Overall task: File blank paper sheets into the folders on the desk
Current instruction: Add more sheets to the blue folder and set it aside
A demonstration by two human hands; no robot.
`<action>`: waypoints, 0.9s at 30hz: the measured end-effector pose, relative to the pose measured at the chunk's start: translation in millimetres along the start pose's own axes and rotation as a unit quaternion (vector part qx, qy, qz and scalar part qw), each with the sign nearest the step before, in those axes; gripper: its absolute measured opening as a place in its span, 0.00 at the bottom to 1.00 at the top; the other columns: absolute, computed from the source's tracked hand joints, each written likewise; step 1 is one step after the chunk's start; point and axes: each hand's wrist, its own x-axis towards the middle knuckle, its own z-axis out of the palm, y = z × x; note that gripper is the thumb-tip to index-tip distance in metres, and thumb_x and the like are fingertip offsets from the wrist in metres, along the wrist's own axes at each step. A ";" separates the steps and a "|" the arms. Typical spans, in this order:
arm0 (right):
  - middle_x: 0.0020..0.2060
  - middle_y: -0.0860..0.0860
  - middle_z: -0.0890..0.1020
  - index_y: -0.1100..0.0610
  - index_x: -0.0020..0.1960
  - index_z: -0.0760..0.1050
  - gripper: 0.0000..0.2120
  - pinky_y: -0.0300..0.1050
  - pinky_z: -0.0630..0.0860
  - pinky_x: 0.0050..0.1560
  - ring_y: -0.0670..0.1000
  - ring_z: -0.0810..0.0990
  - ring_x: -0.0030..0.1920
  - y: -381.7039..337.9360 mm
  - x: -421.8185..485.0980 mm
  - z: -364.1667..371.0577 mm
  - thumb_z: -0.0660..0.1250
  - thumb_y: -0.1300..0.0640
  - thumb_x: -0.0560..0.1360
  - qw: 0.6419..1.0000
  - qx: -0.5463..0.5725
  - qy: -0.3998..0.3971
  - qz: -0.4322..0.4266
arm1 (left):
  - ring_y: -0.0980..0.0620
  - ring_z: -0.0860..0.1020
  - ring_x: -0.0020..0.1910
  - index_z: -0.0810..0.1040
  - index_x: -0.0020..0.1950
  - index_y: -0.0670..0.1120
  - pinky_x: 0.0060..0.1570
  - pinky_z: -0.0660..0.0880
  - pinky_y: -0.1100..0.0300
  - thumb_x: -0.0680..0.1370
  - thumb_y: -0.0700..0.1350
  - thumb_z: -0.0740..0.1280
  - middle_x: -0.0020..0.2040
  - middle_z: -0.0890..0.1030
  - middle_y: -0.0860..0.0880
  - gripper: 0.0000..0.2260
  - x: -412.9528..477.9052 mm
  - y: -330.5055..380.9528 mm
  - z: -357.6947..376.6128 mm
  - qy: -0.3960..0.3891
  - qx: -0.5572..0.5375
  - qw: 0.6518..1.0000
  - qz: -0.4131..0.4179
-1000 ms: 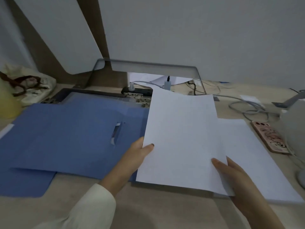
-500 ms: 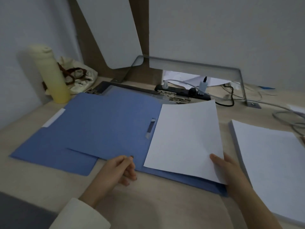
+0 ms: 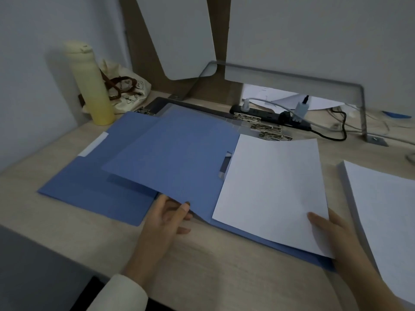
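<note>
While the left hand (image 3: 164, 218) pinches the cover of the thin blue card folder (image 3: 175, 162), the right hand (image 3: 336, 234) holds the flat white paper sheet (image 3: 271, 187) on its right half; close slowly, edges even.

view: head cam, wide-angle
facing: fwd & down onto desk (image 3: 215, 272)
range: close; blue folder (image 3: 175, 158) mid-frame, wall (image 3: 314, 30) across top

At the upper left of the frame you see a tall yellow bottle (image 3: 89, 79) standing in front of a cloth bag (image 3: 131, 93) with brown straps. Near the upper middle, shiny metal clips (image 3: 267, 127) lie just beside a black power strip (image 3: 267, 111).
</note>
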 end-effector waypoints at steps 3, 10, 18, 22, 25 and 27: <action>0.53 0.53 0.81 0.53 0.58 0.75 0.11 0.59 0.70 0.64 0.58 0.78 0.55 0.7 -2.1 -0.1 0.63 0.59 0.76 1.000 -0.005 0.004 0.006 | 0.62 0.79 0.46 0.73 0.54 0.58 0.44 0.76 0.70 0.74 0.43 0.68 0.48 0.82 0.58 0.13 0.0 -1.9 15.6 -0.028 0.017 0.998 0.045; 0.51 0.53 0.81 0.54 0.57 0.75 0.10 0.58 0.70 0.64 0.58 0.78 0.54 -2.3 -5.9 0.5 0.62 0.59 0.77 0.999 -0.032 0.005 0.011 | 0.53 0.73 0.36 0.69 0.44 0.50 0.36 0.71 0.67 0.76 0.45 0.66 0.39 0.75 0.48 0.06 8.2 -16.8 46.7 -0.036 0.167 0.983 0.061; 0.55 0.58 0.76 0.61 0.68 0.65 0.19 0.51 0.70 0.54 0.59 0.75 0.53 -22.0 -8.6 -6.6 0.61 0.61 0.78 0.990 -0.138 -0.001 0.019 | 0.44 0.77 0.44 0.70 0.51 0.46 0.44 0.75 0.57 0.77 0.44 0.66 0.46 0.77 0.41 0.06 9.1 -19.6 49.8 -0.025 0.209 0.975 0.069; 0.52 0.58 0.77 0.59 0.69 0.65 0.20 0.50 0.71 0.52 0.59 0.76 0.50 -42.7 -19.6 -12.6 0.60 0.56 0.78 0.932 -0.348 0.060 -0.084 | 0.44 0.77 0.44 0.70 0.49 0.45 0.43 0.75 0.58 0.77 0.45 0.66 0.46 0.77 0.40 0.06 9.3 -20.5 50.4 -0.019 0.220 0.973 0.065; 0.53 0.54 0.76 0.55 0.64 0.72 0.15 0.43 0.72 0.44 0.52 0.77 0.47 -60.7 -19.2 10.0 0.60 0.56 0.78 0.927 -0.331 -0.006 -0.178 | 0.43 0.77 0.44 0.70 0.45 0.46 0.44 0.75 0.56 0.76 0.45 0.66 0.45 0.77 0.38 0.06 9.8 -21.7 50.6 -0.022 0.231 0.970 0.069; 0.53 0.52 0.75 0.54 0.64 0.72 0.15 0.42 0.73 0.47 0.51 0.78 0.50 -66.9 -11.7 42.3 0.59 0.56 0.78 0.931 -0.293 -0.078 -0.203 | 0.44 0.77 0.45 0.69 0.44 0.49 0.45 0.75 0.56 0.76 0.45 0.66 0.46 0.78 0.39 0.06 9.4 -21.7 50.1 -0.024 0.234 0.969 0.073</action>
